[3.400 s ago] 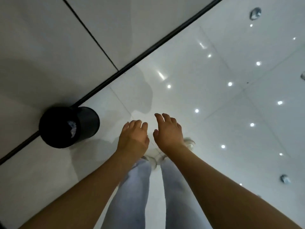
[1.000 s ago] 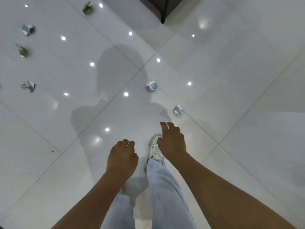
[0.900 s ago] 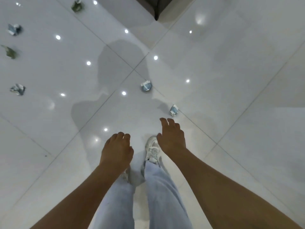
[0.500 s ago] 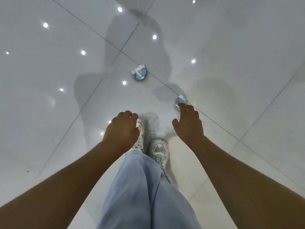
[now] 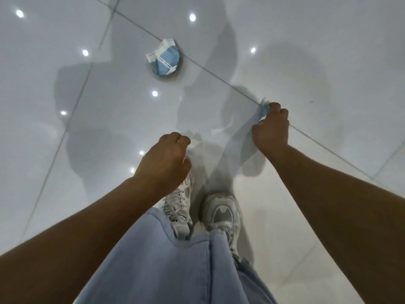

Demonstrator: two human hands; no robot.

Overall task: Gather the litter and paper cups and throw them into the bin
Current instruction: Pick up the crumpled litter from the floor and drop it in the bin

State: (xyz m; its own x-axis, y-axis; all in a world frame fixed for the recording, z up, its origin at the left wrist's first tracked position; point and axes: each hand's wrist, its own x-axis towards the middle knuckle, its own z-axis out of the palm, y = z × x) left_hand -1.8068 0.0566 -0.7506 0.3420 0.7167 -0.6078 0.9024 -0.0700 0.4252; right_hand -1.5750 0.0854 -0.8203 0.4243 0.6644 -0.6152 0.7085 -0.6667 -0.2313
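Right hand on litter at a floor-tile seam

The right hand (image 5: 271, 128) curls its grip around a blue scrap (image 5: 264, 110) on the floor (image 5: 328, 62); the left hand (image 5: 166, 159) hangs loosely curled, holding nothing. A crumpled cup (image 5: 165, 60) lies beside the same seam, well apart.

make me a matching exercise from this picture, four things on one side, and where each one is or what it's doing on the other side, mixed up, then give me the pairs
Things
1. right hand
2. left hand
3. crumpled blue and white cup
4. white sneakers

States
A. lies alone on the floor, by a tile joint
B. fingers loosely curled, holding nothing
C. planted on the tiles below the jeans' hem
D. fingers curled round a small blue piece of litter

Pairs: 1-D, 2-B, 3-A, 4-C
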